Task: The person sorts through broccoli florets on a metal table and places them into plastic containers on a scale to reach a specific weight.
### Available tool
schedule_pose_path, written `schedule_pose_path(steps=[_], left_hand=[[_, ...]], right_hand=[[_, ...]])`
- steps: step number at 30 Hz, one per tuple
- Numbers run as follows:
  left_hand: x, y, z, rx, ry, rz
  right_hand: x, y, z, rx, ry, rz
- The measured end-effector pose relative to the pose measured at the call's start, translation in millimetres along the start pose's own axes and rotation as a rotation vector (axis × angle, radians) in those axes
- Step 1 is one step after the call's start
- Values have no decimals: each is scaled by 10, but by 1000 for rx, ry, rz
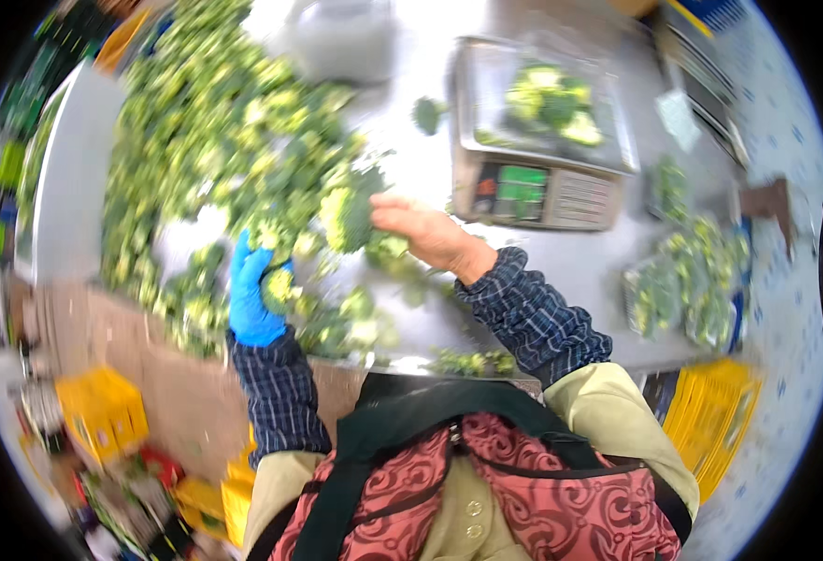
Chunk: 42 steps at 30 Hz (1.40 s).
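Observation:
My left hand (254, 294), in a blue glove, is curled around a small broccoli floret (280, 288) at the near edge of a large heap of broccoli florets (215, 122). More florets touch its fingertips. My right hand (433, 234) is bare and reaches left over the metal table. Its fingertips press against a larger broccoli floret (344, 217), held at the right side of the heap; the thumb is hidden. Right of that hand stands a scale (582, 198) with a lit green display. On its metal pan lies a clear package of broccoli (553, 103).
Filled broccoli packs (692, 280) sit at the table's right end. A lone floret (427, 114) lies left of the scale. A white box (73, 178) borders the heap on the left. Yellow crates (103, 411) stand on the floor at left, and another yellow crate (710, 421) at lower right.

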<state>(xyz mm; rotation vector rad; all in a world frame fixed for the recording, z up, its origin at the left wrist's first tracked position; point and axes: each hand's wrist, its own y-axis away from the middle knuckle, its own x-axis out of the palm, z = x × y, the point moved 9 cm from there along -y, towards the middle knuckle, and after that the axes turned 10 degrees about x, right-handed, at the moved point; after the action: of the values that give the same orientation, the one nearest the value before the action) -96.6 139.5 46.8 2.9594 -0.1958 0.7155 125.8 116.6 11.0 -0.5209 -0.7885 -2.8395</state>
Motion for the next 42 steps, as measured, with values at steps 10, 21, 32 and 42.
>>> schedule_pose_path(steps=[10,21,32,42], left_hand=[[2979,-1208,196,292,-323,327],[4133,-1505,1264,636,-1104,622],[4264,-1232,1314,750,-1074,551],[3692,-1550,911,300,-309,493]], right_hand=[[-2549,1575,1398,-512,-26,-630],[-3449,1523,1747,-227,821,-1108],[-3061,1428,1824,-156,1101,-1034],[-3241,1818,1779,-361,879,-1066]])
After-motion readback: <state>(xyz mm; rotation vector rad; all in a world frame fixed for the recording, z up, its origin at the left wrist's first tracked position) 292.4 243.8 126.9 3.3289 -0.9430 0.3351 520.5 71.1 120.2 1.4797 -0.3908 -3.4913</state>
